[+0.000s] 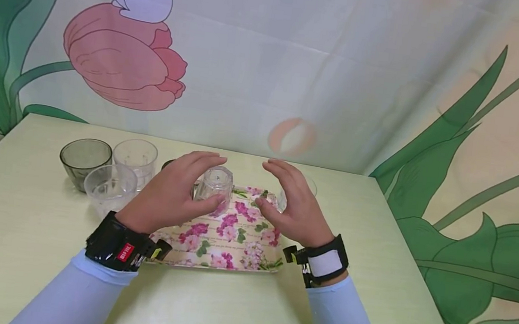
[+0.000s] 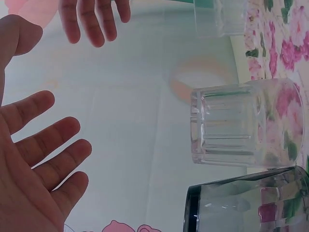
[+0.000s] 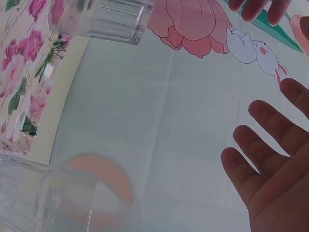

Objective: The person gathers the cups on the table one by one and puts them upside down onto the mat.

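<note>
My left hand [image 1: 174, 190] and right hand [image 1: 297, 206] hover over a flower-printed tray [image 1: 216, 245], palms facing each other, fingers spread and loosely bent, holding nothing. In the wrist views the left hand [image 2: 38, 164] and right hand [image 3: 280, 179] both show bare palms. Between them, nearer the left, a faceted clear glass [image 1: 217, 184] stands upside down on the tray. A dark tinted glass [image 2: 231, 208] stands beside it, mostly hidden behind my left hand in the head view. Another clear cup [image 3: 63, 198] is partly covered by my right hand in the head view.
Left of the tray stand a grey tinted glass [image 1: 84, 163] and two clear cups, one farther back [image 1: 136, 156] and one in front [image 1: 110, 185]. The pale table [image 1: 213, 312] ends at a printed curtain [image 1: 250, 75] behind and to the right.
</note>
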Motion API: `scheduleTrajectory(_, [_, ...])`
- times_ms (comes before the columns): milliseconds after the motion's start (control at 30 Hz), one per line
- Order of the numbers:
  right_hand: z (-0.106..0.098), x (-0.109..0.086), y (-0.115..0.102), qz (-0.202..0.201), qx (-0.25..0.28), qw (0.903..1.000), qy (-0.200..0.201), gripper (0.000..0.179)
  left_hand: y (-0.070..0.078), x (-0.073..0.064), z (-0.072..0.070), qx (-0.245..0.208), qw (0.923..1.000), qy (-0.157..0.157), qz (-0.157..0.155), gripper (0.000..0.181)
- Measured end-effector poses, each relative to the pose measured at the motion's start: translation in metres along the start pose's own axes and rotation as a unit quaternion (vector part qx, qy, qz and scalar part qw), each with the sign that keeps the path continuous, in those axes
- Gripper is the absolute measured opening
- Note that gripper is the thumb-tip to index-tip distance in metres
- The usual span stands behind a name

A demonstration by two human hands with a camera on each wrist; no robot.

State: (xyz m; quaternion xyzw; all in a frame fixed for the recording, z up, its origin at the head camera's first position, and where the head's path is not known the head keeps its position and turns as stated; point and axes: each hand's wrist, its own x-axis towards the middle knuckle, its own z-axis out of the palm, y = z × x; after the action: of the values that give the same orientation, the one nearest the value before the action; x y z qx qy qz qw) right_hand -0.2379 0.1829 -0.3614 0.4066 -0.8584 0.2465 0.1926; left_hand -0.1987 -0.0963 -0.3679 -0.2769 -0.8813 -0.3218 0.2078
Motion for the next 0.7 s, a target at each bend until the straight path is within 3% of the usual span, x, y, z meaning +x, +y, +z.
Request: scheduleTrajectory(700, [-0.0021, -0.0002, -0.0014, -0.005, 0.006, 1.0000, -0.001, 0.065, -0.0047, -0.0008, -0.0040, 0.014, 0.9995, 0.016, 0.023, 0.066])
